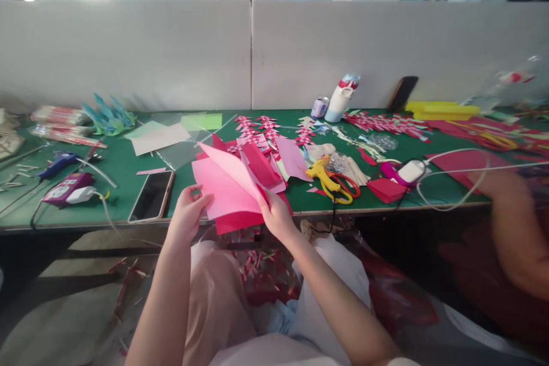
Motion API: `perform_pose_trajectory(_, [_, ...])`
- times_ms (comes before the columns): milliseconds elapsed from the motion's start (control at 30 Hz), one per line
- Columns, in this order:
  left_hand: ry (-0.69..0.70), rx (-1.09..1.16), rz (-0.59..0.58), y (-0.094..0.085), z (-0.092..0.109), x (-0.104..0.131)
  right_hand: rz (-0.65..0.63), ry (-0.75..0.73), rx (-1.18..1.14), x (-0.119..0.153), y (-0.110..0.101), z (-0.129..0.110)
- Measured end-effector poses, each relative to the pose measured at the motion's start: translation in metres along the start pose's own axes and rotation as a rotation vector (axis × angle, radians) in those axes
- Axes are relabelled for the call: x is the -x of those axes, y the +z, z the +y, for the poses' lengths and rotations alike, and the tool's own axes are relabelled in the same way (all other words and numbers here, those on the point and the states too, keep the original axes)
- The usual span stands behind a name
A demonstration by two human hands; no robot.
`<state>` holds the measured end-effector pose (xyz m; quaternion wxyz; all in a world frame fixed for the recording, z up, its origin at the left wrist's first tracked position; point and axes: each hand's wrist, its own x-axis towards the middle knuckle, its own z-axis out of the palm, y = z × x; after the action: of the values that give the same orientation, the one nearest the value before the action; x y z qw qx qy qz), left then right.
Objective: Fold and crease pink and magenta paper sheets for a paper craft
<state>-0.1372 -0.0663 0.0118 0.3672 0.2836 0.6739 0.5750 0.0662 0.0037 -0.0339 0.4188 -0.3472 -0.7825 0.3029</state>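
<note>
Pink paper sheets (227,186) are held between my two hands above the table's front edge. My left hand (191,206) pinches their left side between thumb and fingers. On the right side, my right hand (274,214) is closed on the sheets near a fold, with part of its fingers hidden behind the paper. A darker pink-red sheet (235,223) shows below them. Just behind lie more red pieces of paper (261,164), a lilac sheet (293,157) and red-and-white woven paper strips (268,128).
A phone (151,197) lies left of my hands, beyond it a purple power strip (68,189). To the right are a yellow glue gun (321,168), scissors (343,189), a can (319,107) and a white bottle (342,97). A co-worker's arm (512,229) reaches in at far right.
</note>
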Motion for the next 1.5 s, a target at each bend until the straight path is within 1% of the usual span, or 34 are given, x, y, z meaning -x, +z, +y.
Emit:
perform_pose_trajectory(67, [0.028,0.12,-0.024,0.013,0.018,-0.007,0.005,0.022,-0.02,-0.005,-0.008,-0.002])
perform_pose_trajectory(133, [0.058,0.214,-0.042,0.025,0.036,-0.013,-0.024,0.021,-0.048,-0.011,-0.018,-0.005])
perform_pose_trajectory(233, [0.096,0.29,-0.055,0.042,0.059,-0.017,-0.093,-0.039,-0.043,-0.019,-0.03,-0.011])
perform_pose_trajectory(300, [0.11,0.307,-0.061,0.047,0.067,-0.017,-0.114,-0.065,0.043,-0.023,-0.033,-0.012])
perform_pose_trajectory(367, [0.119,0.303,-0.052,0.048,0.07,-0.015,-0.128,-0.055,0.137,-0.025,-0.032,-0.011])
perform_pose_trajectory(433, [0.12,0.279,-0.028,0.042,0.066,-0.012,-0.148,-0.054,0.187,-0.024,-0.029,-0.01])
perform_pose_trajectory(500, [0.101,0.237,-0.001,0.032,0.058,-0.008,-0.192,-0.092,0.2,-0.02,-0.026,-0.01])
perform_pose_trajectory(600, [0.043,0.165,0.031,0.013,0.039,0.0,-0.283,-0.144,0.242,-0.007,-0.022,-0.013])
perform_pose_trajectory(733, [-0.023,0.1,0.016,-0.009,0.014,0.015,-0.386,-0.167,0.355,0.012,-0.016,-0.019])
perform_pose_trajectory(800, [-0.06,0.075,-0.001,-0.017,0.004,0.023,-0.403,-0.175,0.407,0.02,-0.014,-0.02])
perform_pose_trajectory(967, [-0.143,-0.008,-0.054,-0.029,-0.02,0.034,-0.383,-0.209,0.462,0.033,-0.015,-0.017])
perform_pose_trajectory(1067, [-0.134,-0.035,-0.072,-0.033,-0.033,0.036,-0.377,-0.229,0.499,0.037,-0.014,-0.013])
perform_pose_trajectory(1167, [-0.123,-0.044,-0.089,-0.031,-0.039,0.036,-0.35,-0.241,0.534,0.038,-0.01,-0.007])
perform_pose_trajectory(1300, [-0.087,-0.062,-0.101,-0.024,-0.038,0.035,-0.305,-0.236,0.538,0.035,-0.008,0.0])
perform_pose_trajectory(1500, [-0.006,-0.158,-0.092,-0.018,-0.038,0.025,-0.308,-0.213,0.508,0.023,-0.009,0.005])
